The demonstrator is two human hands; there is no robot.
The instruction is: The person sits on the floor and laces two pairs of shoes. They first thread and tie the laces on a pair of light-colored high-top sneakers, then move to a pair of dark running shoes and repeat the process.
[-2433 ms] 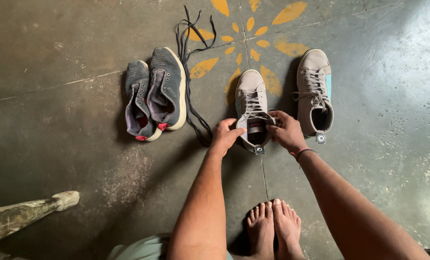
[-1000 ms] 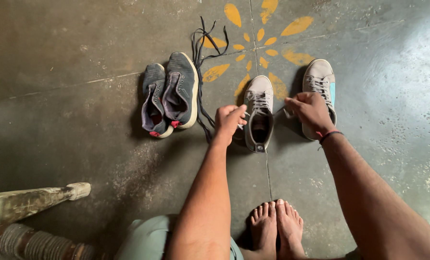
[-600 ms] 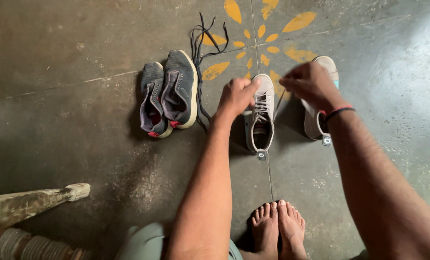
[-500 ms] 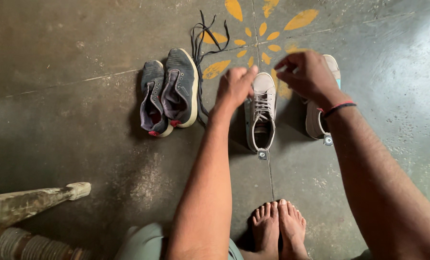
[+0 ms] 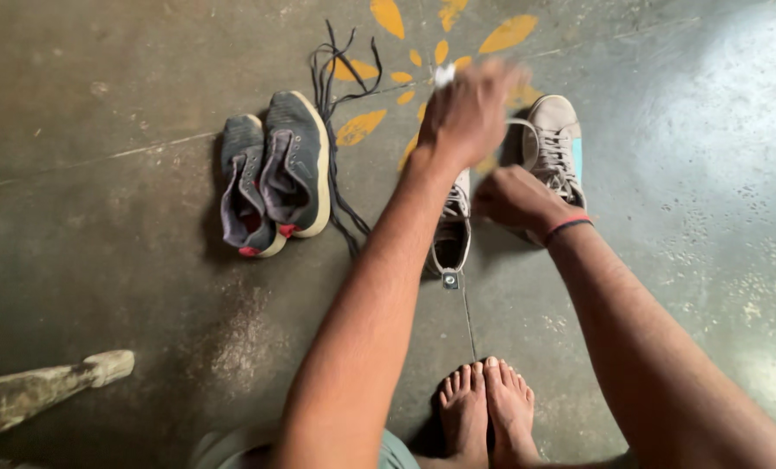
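My left hand (image 5: 468, 113) has shot up to frame top centre, blurred, fingers pinched on pale lace (image 5: 444, 75). Right hand (image 5: 514, 198) dropped, curled beside grey sneaker (image 5: 451, 236) at centre; grip unclear. Second grey sneaker (image 5: 557, 143) just right. Dark sneakers (image 5: 275, 169) left.

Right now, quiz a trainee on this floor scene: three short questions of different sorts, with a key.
1. True or false: the left hand is raised and blurred over the toe of the nearer grey shoe.
2. Which lies loose on the floor beside the dark blue shoes? A) a brush B) black laces C) a sock
3. Fill in: the right hand wears a red and black ____ at the wrist.

Key: 1 true; 2 B; 3 band.
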